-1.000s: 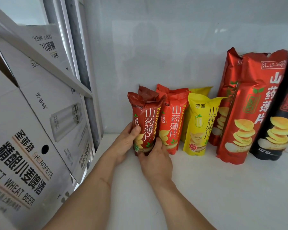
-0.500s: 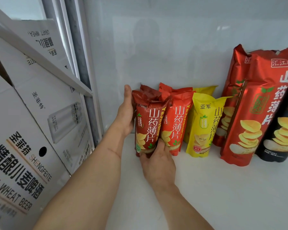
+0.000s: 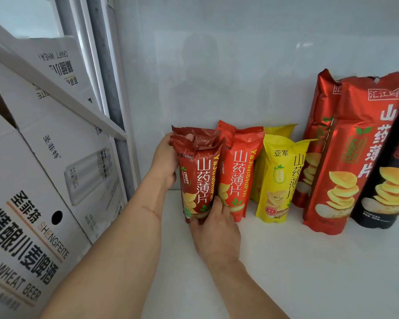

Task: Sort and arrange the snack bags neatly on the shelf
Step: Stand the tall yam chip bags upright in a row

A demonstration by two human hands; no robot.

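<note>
Bare forearms, sleeveless; scratch-marked left forearm (image 3: 151,210).

A single wide-angle view, taken from a camera worn on a person's head, looks forward and slightly down into a white shelf (image 3: 309,272). The camera sits close: both forearms enter from the bottom edge and reach away from the lens, with the left hand (image 3: 165,161) and the right hand (image 3: 213,229) near the centre of the frame. The shelf's back wall (image 3: 217,65) faces the camera squarely and fills the upper half. The wide lens bends straight lines near the edges; stacked cardboard beer boxes (image 3: 32,203) loom large along the left side, and a black snack bag (image 3: 387,180) is cut off by the right edge.
</note>
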